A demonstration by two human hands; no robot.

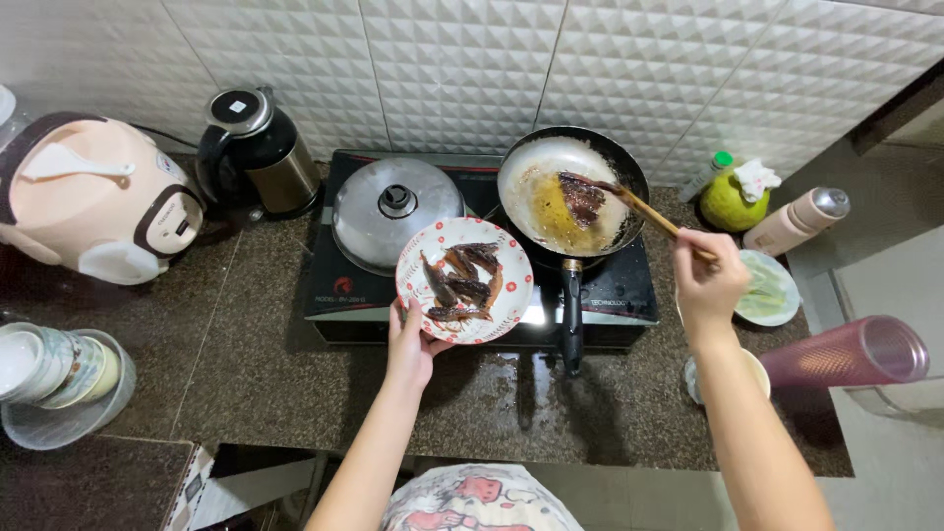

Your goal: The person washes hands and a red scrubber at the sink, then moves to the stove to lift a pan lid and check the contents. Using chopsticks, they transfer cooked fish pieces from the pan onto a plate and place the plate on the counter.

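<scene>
Left hand [411, 346] grips the near rim of a patterned plate [507, 301] from below, fingers curled under and thumb on the edge. The plate is held in the air over the front of the black stove [629, 285], just left of the pan handle [572, 315]. Fried fish pieces [464, 279] lie piled on it.

Right hand [706, 277] is closed around wooden chopsticks [644, 208]. Their tips reach up and left from the hand into the frying pan [615, 162] and touch a dark piece of fish [582, 197] sitting in oil.

Risks:
- The plate looks held by one edge only. If so, added weight on the far side could tip it and slide fish onto the stove.
- The piece in the pan looks soft, so it could break or slip from the chopsticks in the gap between pan and plate.
- Oil dripping off it could splash the left wrist below.
- The pan handle sticks out toward the person between both forearms, and a knock would swing hot oil.
- The counter [295, 374] near the left forearm looks wet.

Hard to tell:
- Whether the chopsticks pinch the fish or only rest on it.
- What is under the steel lid [393, 211] beyond the left hand.
- The left fingers under the plate.
- The small dish [772, 290] behind the right hand is partly hidden, and its contents are unclear.
</scene>
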